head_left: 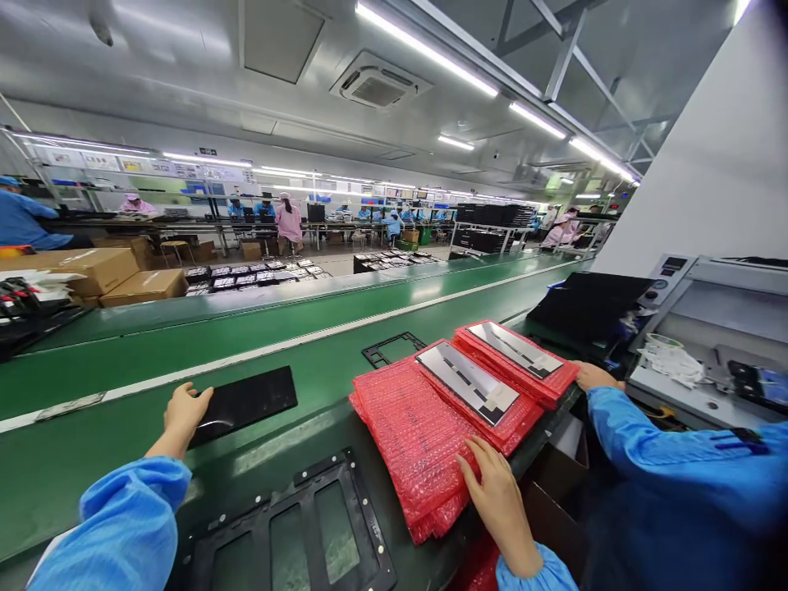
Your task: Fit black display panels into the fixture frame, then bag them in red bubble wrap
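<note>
My left hand (pixel 186 413) lies on the end of a glossy black flat panel (pixel 245 406) on the green conveyor belt (pixel 123 361). My right hand (pixel 496 501) rests on the near edge of a stack of red bubble bags (pixel 410 443), and its grip is unclear. Two silver-faced flat parts (pixel 468 382) (pixel 515 349) lie on red bags on top of the pile. A co-worker's hand (pixel 594 376) in a blue sleeve touches the pile's far corner. Below my hands lies a black windowed frame (pixel 277 525).
A smaller black frame (pixel 394 349) lies on the belt beyond the bags. A dark sheet stack (pixel 584 308) and a grey machine (pixel 707 328) stand at right. Cardboard boxes (pixel 92 271) sit at left, with workers and benches far behind.
</note>
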Action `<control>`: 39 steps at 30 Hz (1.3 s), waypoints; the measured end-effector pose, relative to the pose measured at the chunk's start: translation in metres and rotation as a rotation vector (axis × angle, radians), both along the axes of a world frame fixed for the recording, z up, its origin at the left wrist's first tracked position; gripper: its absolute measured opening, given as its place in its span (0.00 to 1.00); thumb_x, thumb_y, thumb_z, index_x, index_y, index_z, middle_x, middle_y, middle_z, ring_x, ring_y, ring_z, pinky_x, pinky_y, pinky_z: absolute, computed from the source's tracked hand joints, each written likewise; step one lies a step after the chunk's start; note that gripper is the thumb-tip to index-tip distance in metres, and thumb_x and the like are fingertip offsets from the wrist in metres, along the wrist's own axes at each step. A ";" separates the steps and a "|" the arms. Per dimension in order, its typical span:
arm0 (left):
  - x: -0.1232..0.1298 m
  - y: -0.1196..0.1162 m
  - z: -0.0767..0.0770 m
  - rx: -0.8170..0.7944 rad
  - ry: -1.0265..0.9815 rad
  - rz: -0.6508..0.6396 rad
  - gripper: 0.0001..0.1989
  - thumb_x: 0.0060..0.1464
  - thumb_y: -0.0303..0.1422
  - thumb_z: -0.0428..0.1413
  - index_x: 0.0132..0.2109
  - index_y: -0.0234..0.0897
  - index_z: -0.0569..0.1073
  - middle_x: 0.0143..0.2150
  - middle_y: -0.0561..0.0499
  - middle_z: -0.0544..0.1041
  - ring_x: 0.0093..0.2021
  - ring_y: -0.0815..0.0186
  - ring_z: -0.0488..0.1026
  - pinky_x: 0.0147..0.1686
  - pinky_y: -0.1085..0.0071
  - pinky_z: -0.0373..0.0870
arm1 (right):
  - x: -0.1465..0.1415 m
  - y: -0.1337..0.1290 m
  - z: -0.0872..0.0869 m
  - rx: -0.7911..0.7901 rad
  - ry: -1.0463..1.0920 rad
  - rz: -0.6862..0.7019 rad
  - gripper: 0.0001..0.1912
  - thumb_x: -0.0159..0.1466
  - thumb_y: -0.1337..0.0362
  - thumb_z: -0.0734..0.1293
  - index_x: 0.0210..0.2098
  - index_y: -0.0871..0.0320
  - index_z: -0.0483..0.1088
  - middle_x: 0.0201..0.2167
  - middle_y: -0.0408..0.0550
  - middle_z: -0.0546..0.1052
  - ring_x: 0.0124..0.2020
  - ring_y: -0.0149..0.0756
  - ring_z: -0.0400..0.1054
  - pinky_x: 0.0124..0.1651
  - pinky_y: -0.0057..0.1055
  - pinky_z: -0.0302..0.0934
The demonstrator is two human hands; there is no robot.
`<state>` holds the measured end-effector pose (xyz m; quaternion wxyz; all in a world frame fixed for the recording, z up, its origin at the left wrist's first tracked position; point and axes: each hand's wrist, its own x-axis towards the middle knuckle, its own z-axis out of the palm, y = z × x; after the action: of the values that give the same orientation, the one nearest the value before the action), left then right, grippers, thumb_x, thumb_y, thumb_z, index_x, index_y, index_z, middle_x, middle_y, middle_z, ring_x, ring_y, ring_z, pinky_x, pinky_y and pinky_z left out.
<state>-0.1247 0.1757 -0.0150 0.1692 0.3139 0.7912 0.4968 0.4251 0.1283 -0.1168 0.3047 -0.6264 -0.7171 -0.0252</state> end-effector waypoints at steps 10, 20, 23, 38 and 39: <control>0.214 -0.023 -0.064 -0.138 -0.872 -0.763 0.26 0.48 0.47 0.62 0.47 0.32 0.71 0.51 0.34 0.75 0.41 0.55 0.78 0.37 0.61 0.76 | -0.031 0.069 0.034 -0.275 -0.107 0.156 0.30 0.64 0.49 0.59 0.59 0.63 0.65 0.59 0.64 0.68 0.61 0.53 0.60 0.63 0.48 0.51; 0.295 -0.034 -0.092 0.083 -1.403 -0.780 0.19 0.56 0.36 0.57 0.51 0.28 0.71 0.48 0.36 0.79 0.48 0.55 0.77 0.50 0.61 0.70 | -0.019 0.069 0.052 -0.373 -0.003 0.310 0.44 0.50 0.44 0.71 0.60 0.61 0.64 0.61 0.64 0.65 0.62 0.57 0.57 0.64 0.50 0.47; 0.294 -0.034 -0.090 0.065 -1.437 -0.720 0.21 0.56 0.29 0.56 0.55 0.25 0.68 0.45 0.35 0.80 0.47 0.52 0.77 0.51 0.57 0.70 | -0.037 0.058 0.053 -0.346 0.077 0.336 0.41 0.50 0.45 0.73 0.58 0.59 0.66 0.59 0.62 0.67 0.61 0.57 0.57 0.63 0.51 0.47; 0.185 -0.150 -0.011 0.131 -1.379 -0.519 0.24 0.47 0.30 0.64 0.53 0.33 0.73 0.41 0.43 0.82 0.45 0.50 0.78 0.51 0.56 0.72 | -0.150 -0.034 0.053 -0.945 1.620 0.973 0.26 0.56 0.61 0.69 0.54 0.53 0.66 0.50 0.50 0.76 0.51 0.46 0.70 0.55 0.44 0.60; 0.181 -0.158 -0.010 0.113 -1.385 -0.493 0.24 0.47 0.32 0.64 0.53 0.34 0.73 0.41 0.43 0.82 0.45 0.50 0.78 0.51 0.55 0.72 | -0.158 -0.039 0.055 -0.959 1.646 1.001 0.26 0.55 0.62 0.70 0.53 0.54 0.67 0.50 0.50 0.76 0.50 0.45 0.71 0.54 0.43 0.60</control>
<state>0.0565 0.0175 -0.0247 0.7204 0.1051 0.3829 0.5687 0.2675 0.0893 -0.0621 0.3922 -0.1404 -0.4015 0.8157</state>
